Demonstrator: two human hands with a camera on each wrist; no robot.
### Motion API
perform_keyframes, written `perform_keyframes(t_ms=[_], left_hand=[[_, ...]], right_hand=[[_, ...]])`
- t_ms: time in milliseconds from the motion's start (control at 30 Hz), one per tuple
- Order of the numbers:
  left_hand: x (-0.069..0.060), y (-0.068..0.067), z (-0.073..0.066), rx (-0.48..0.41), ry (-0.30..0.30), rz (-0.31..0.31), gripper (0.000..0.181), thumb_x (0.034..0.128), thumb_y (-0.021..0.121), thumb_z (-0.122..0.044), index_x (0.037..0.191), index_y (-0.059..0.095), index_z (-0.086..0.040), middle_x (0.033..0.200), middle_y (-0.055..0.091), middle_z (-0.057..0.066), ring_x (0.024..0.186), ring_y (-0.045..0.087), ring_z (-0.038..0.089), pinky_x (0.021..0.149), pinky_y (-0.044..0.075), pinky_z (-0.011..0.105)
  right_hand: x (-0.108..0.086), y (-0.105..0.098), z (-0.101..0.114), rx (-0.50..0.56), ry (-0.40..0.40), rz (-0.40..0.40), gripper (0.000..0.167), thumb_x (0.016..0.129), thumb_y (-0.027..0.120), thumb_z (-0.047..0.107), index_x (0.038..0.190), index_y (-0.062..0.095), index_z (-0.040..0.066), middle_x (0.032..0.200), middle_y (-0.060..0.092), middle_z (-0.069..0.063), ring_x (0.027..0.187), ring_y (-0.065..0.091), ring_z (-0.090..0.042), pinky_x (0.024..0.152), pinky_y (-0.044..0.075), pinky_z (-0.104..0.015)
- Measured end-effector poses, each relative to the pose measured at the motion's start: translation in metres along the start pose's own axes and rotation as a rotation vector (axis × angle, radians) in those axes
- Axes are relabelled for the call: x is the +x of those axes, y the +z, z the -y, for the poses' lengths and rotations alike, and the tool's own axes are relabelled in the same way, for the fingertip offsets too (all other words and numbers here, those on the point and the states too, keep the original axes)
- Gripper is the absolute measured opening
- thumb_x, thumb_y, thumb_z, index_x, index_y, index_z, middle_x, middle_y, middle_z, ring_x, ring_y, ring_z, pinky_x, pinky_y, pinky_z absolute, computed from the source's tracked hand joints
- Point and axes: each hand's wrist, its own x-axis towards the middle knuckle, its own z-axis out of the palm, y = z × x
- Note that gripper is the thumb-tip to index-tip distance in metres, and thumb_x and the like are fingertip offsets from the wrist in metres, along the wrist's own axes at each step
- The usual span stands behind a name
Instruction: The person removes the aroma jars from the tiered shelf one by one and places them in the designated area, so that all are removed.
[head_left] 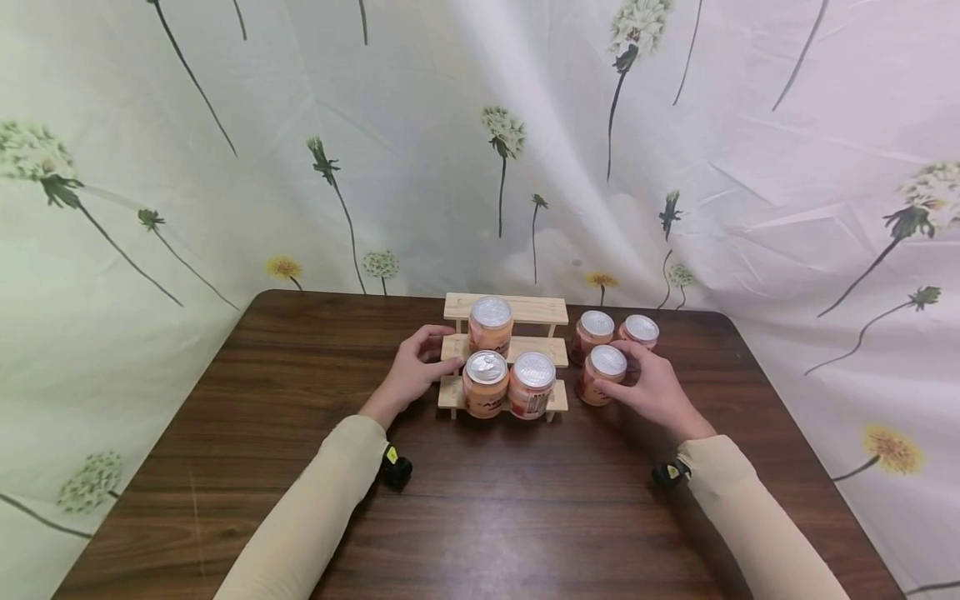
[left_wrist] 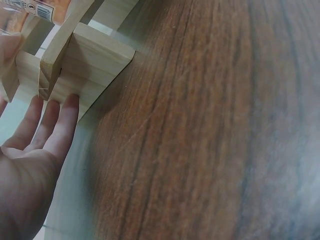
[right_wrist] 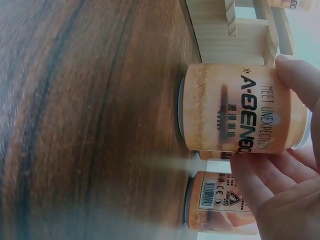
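A three-step wooden rack (head_left: 536, 310) stands at the table's back. One can (head_left: 491, 325) is on its middle step; two more, a left can (head_left: 486, 385) and a right can (head_left: 532, 386), are on the lowest. The left hand (head_left: 416, 367) is at the rack's left side; in the left wrist view the fingertips of that hand (left_wrist: 37, 150) touch the wooden side panel (left_wrist: 90, 65). Right of the rack, the right hand (head_left: 656, 390) grips an orange can (head_left: 600, 377), upright. The right wrist view shows thumb and fingers of the hand (right_wrist: 285, 195) around this can (right_wrist: 235, 107).
Behind the gripped can stand two similar cans, one nearer the rack (head_left: 592, 335) and one farther right (head_left: 640, 330). The dark wooden table (head_left: 495, 517) ends at a flower-patterned cloth (head_left: 420, 167) hanging behind it.
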Motion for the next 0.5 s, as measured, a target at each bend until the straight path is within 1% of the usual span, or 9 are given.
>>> perform_keyframes(t_ms=[67,133,200,233,333,400,500], left_hand=[[0.001,0.0,0.004,0.002,0.012,-0.005,0.051,0.0934,0.078,-0.003,0.14,0.057,0.001,0.135,0.057,0.031,0.122,0.061,0.045,0.08,0.056,0.026],[0.004,-0.001,0.012,-0.003,0.012,-0.007,0.052,0.0934,0.079,-0.004,0.141,0.057,-0.001,0.136,0.057,0.03,0.123,0.061,0.044,0.08,0.056,0.025],[0.005,-0.001,0.012,-0.016,0.0,-0.005,0.053,0.0932,0.079,-0.003,0.142,0.057,-0.001,0.138,0.057,0.031,0.125,0.06,0.046,0.079,0.056,0.025],[0.005,-0.001,0.012,-0.021,0.004,-0.005,0.053,0.0931,0.079,-0.004,0.142,0.057,-0.002,0.138,0.057,0.03,0.125,0.06,0.046,0.078,0.056,0.024],[0.005,-0.002,0.012,-0.034,-0.002,-0.003,0.054,0.0933,0.079,-0.003,0.143,0.056,-0.001,0.139,0.056,0.031,0.126,0.059,0.047,0.077,0.056,0.024],[0.005,-0.002,0.012,-0.033,-0.007,-0.004,0.054,0.0932,0.079,-0.004,0.142,0.057,-0.002,0.139,0.057,0.03,0.125,0.059,0.046,0.077,0.056,0.024],[0.004,-0.002,0.012,-0.026,-0.009,-0.005,0.053,0.0932,0.08,-0.006,0.141,0.058,-0.004,0.138,0.058,0.028,0.125,0.06,0.043,0.079,0.056,0.024]], right_hand=[[0.0,-0.002,0.001,0.027,0.003,0.006,0.068,0.082,0.093,0.028,0.135,0.061,0.0,0.127,0.069,-0.018,0.104,0.072,-0.029,0.087,0.059,-0.046],[0.001,-0.006,0.003,0.058,0.006,0.005,0.069,0.084,0.092,0.027,0.138,0.06,-0.001,0.131,0.068,-0.02,0.108,0.072,-0.031,0.09,0.059,-0.049],[0.002,-0.013,0.007,0.102,0.013,-0.01,0.067,0.086,0.09,0.025,0.139,0.059,-0.002,0.134,0.067,-0.021,0.111,0.072,-0.033,0.094,0.058,-0.051],[0.002,-0.017,0.01,0.123,0.015,-0.023,0.066,0.088,0.089,0.025,0.14,0.058,-0.002,0.135,0.067,-0.022,0.113,0.071,-0.035,0.096,0.057,-0.052],[0.006,-0.031,0.021,0.142,0.001,-0.071,0.061,0.092,0.085,0.024,0.141,0.058,0.0,0.132,0.068,-0.02,0.114,0.07,-0.039,0.097,0.056,-0.054],[0.009,-0.038,0.028,0.141,-0.023,-0.103,0.058,0.093,0.084,0.022,0.141,0.058,0.002,0.131,0.069,-0.018,0.114,0.07,-0.038,0.097,0.057,-0.05],[0.012,-0.044,0.038,0.129,-0.065,-0.126,0.055,0.093,0.083,0.018,0.141,0.06,0.005,0.132,0.069,-0.014,0.114,0.071,-0.028,0.094,0.059,-0.042]])
